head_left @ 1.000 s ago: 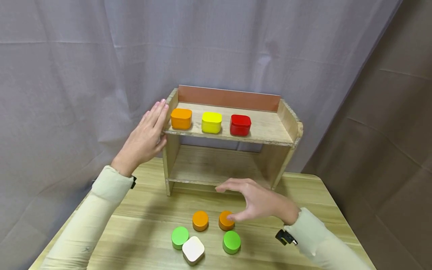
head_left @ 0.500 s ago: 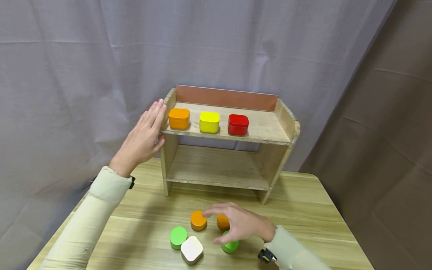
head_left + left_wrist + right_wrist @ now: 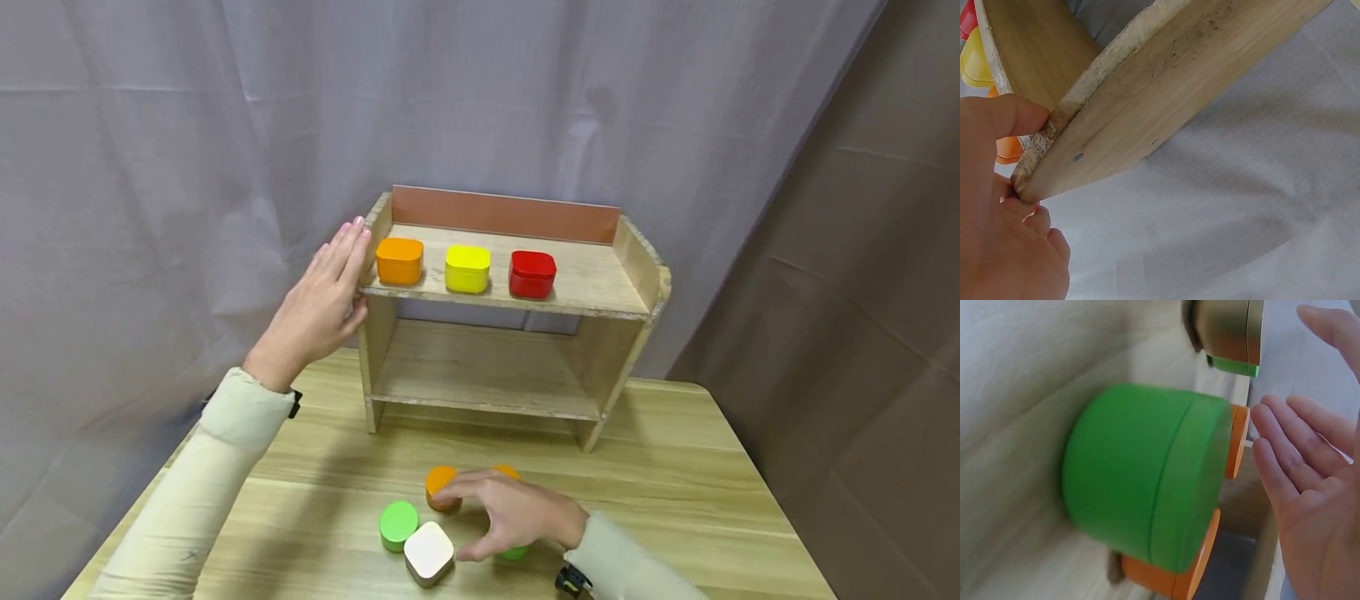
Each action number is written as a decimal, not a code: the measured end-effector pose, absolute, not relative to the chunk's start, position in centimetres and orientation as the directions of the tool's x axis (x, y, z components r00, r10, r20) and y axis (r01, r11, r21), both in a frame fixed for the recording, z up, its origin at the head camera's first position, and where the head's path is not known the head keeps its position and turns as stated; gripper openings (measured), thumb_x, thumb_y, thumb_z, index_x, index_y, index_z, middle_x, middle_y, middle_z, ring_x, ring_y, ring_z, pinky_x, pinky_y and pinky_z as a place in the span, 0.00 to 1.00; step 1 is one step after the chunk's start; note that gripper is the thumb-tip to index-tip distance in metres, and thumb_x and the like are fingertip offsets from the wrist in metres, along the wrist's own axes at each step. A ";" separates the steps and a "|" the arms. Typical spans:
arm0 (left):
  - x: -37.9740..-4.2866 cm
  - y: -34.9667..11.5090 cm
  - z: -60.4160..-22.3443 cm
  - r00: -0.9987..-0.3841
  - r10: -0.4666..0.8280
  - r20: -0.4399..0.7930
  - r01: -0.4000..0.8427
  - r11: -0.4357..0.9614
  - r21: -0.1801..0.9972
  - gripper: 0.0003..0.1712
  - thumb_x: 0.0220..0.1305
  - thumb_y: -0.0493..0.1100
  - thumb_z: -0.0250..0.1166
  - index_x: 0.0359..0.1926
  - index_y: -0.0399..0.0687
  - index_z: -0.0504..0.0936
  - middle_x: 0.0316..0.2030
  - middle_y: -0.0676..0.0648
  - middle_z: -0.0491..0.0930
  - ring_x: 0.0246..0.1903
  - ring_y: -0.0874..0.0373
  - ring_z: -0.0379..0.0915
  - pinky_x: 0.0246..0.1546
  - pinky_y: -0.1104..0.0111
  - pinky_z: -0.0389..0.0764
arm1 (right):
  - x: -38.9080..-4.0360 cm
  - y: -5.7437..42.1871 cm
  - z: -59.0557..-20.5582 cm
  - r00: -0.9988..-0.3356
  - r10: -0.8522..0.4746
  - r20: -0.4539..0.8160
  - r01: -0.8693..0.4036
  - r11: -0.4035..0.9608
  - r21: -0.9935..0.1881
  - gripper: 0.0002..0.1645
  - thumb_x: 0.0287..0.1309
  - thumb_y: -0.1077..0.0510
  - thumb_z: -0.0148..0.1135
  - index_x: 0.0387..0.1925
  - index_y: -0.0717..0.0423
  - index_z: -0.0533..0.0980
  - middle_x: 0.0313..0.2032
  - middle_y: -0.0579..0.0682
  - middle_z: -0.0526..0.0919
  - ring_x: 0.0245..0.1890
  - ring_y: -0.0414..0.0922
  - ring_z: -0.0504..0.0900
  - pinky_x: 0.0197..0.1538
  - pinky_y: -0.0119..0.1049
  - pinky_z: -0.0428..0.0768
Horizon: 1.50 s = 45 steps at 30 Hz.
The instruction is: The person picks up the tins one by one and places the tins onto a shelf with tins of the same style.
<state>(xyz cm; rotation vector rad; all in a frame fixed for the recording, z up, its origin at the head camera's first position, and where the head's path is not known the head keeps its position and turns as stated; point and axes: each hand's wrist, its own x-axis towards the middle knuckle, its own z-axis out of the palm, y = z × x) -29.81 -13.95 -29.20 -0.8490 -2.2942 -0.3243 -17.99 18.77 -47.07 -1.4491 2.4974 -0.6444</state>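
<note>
My left hand (image 3: 311,308) holds the left side panel of a small wooden shelf (image 3: 480,367). The left wrist view shows its thumb on the panel's edge and the fingers round the corner. Fingers spread, my right hand (image 3: 517,512) hovers over the table with nothing in its grasp. Under it, a round green box (image 3: 1141,469) is largely hidden in the head view. Close by are a square white-topped box (image 3: 429,550), another round green box (image 3: 398,523), and two round orange boxes (image 3: 441,483), the right one (image 3: 507,472) mostly covered by the hand.
On the top shelf stand an orange box (image 3: 400,262), a yellow box (image 3: 467,270) and a red box (image 3: 532,275), in a row near its front edge. A grey curtain (image 3: 480,100) hangs behind the wooden table (image 3: 675,467).
My right hand has come down and to the left, from in front of the lower shelf to over the round boxes. My left hand stays on the shelf's side.
</note>
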 end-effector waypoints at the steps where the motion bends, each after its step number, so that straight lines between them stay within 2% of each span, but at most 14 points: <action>1: -29.8 -13.9 -29.1 -0.570 0.490 0.660 0.653 0.757 0.002 0.54 0.65 0.34 0.64 0.84 0.36 0.45 0.86 0.38 0.42 0.85 0.42 0.42 0.84 0.45 0.52 | -18.0 18.6 -47.2 -0.506 -0.861 0.058 -0.783 0.430 -0.449 0.40 0.61 0.41 0.75 0.70 0.53 0.75 0.66 0.46 0.82 0.62 0.39 0.82 0.68 0.35 0.81; 4: -29.9 -13.8 -29.0 -0.573 0.492 0.655 0.653 0.757 0.003 0.54 0.65 0.34 0.64 0.85 0.37 0.44 0.86 0.38 0.41 0.85 0.42 0.42 0.84 0.44 0.52 | -18.0 18.1 -47.8 -0.508 -0.860 0.039 -0.784 0.444 -0.434 0.41 0.60 0.40 0.76 0.70 0.52 0.75 0.65 0.43 0.82 0.62 0.37 0.81 0.66 0.33 0.82; 9: -29.9 -13.9 -29.0 -0.578 0.486 0.656 0.649 0.760 0.009 0.54 0.65 0.34 0.64 0.85 0.37 0.44 0.86 0.39 0.41 0.85 0.42 0.42 0.84 0.44 0.52 | -18.0 17.2 -48.5 -0.493 -0.870 0.018 -0.806 0.449 -0.385 0.41 0.60 0.39 0.75 0.70 0.48 0.75 0.64 0.40 0.82 0.63 0.33 0.79 0.69 0.34 0.79; 14: -29.9 -13.8 -29.0 -0.581 0.487 0.652 0.649 0.760 0.010 0.54 0.65 0.34 0.64 0.85 0.37 0.44 0.86 0.39 0.40 0.85 0.42 0.42 0.84 0.43 0.52 | -18.0 16.8 -48.9 -0.477 -0.878 0.035 -0.826 0.435 -0.359 0.37 0.61 0.40 0.75 0.68 0.47 0.76 0.60 0.39 0.84 0.59 0.28 0.80 0.66 0.35 0.80; 23: -29.8 -14.0 -29.1 -0.576 0.490 0.655 0.650 0.760 0.004 0.54 0.65 0.34 0.64 0.84 0.36 0.44 0.86 0.38 0.41 0.85 0.41 0.42 0.85 0.45 0.51 | -17.9 16.5 -49.4 -0.503 -0.862 0.068 -0.804 0.437 -0.404 0.32 0.57 0.40 0.78 0.61 0.41 0.79 0.55 0.32 0.85 0.54 0.25 0.79 0.63 0.31 0.78; 29: -29.8 -13.9 -29.1 -0.578 0.491 0.651 0.650 0.760 0.004 0.54 0.65 0.34 0.64 0.84 0.36 0.44 0.86 0.36 0.41 0.85 0.40 0.42 0.84 0.44 0.51 | -17.9 17.1 -48.8 -0.534 -0.842 0.076 -0.752 0.432 -0.497 0.31 0.55 0.45 0.80 0.60 0.44 0.79 0.53 0.36 0.85 0.52 0.27 0.80 0.58 0.25 0.82; 37: -29.7 -14.0 -29.3 -0.569 0.494 0.657 0.654 0.757 -0.003 0.54 0.64 0.33 0.65 0.84 0.34 0.45 0.86 0.36 0.41 0.84 0.38 0.43 0.84 0.42 0.52 | -18.4 17.9 -48.0 -0.539 -0.833 0.126 -0.759 0.416 -0.502 0.33 0.53 0.47 0.82 0.59 0.46 0.79 0.51 0.37 0.86 0.49 0.27 0.79 0.58 0.31 0.85; 45: -29.7 -14.0 -29.3 -0.568 0.496 0.657 0.657 0.754 -0.001 0.54 0.64 0.33 0.65 0.84 0.35 0.44 0.86 0.36 0.41 0.84 0.38 0.43 0.84 0.43 0.52 | -19.3 19.5 -46.2 -0.568 -0.806 0.165 -0.742 0.414 -0.527 0.33 0.52 0.48 0.82 0.59 0.49 0.80 0.55 0.42 0.87 0.55 0.33 0.83 0.62 0.38 0.86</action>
